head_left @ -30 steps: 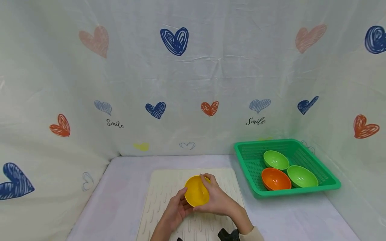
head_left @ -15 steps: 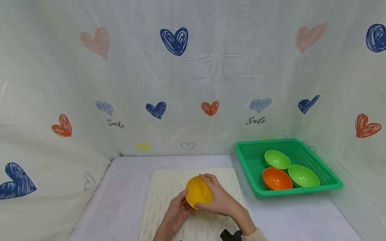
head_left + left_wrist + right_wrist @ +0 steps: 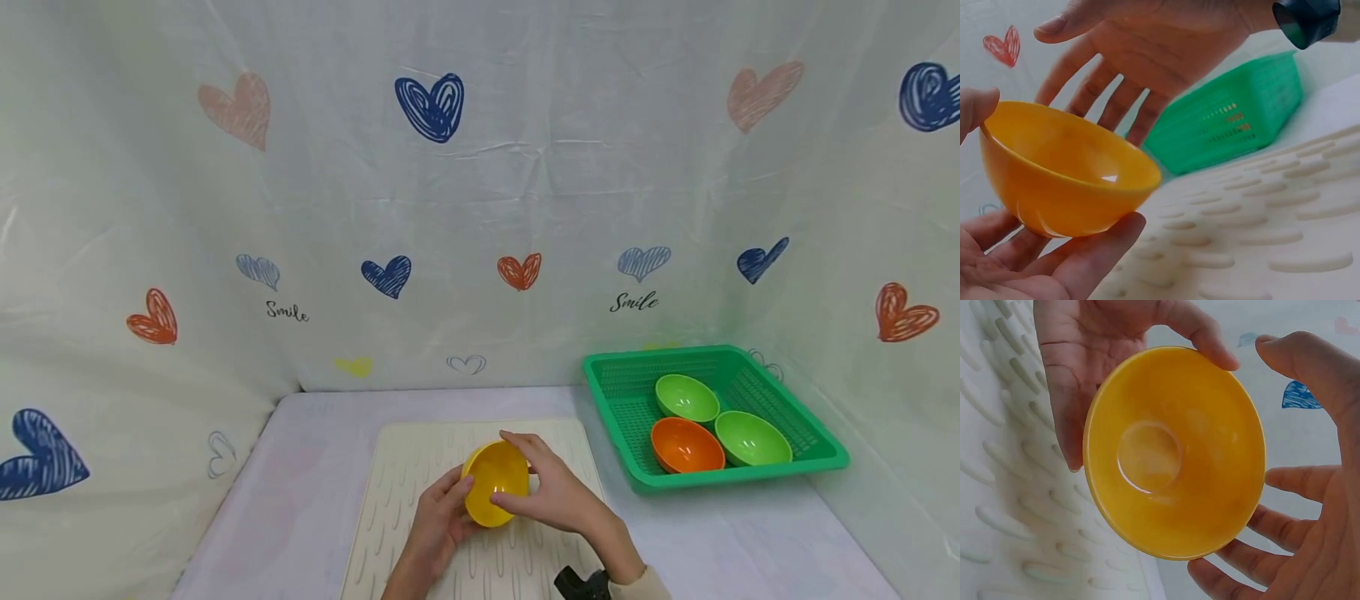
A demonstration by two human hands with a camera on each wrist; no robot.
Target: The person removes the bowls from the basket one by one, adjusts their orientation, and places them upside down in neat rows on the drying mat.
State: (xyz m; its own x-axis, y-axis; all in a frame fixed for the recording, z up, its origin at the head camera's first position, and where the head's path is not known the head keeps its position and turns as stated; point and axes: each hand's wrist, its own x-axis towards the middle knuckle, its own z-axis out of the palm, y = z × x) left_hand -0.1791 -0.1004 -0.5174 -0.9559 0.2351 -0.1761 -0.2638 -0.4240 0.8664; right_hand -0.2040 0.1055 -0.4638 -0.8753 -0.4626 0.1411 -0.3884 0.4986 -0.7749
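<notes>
Tilted over the cream ridged mat [image 3: 408, 454], a small yellow bowl [image 3: 493, 485] shows its glossy, bare inside. My left hand [image 3: 441, 523] grips it, thumb over the rim and fingers under its base, as the left wrist view shows. On the bowl's other side is my right hand [image 3: 561, 493], its fingers spread. In the right wrist view its fingertips [image 3: 1279, 478] lie right at the bowl's outer wall, while its thumb [image 3: 1297, 350] stands away from the rim.
At the back right of the white-covered table [image 3: 322, 475] stands a green basket [image 3: 750, 479]. Inside are an orange bowl [image 3: 686, 447] and two light green bowls, one behind [image 3: 686, 398] and one at right [image 3: 753, 439]. A heart-printed curtain [image 3: 480, 192] encloses the table.
The right hand has loosened from the bowl, its thumb and fingers now spread off the rim. The bowl has turned in the left hand and shifted slightly toward the person. The basket stays put.
</notes>
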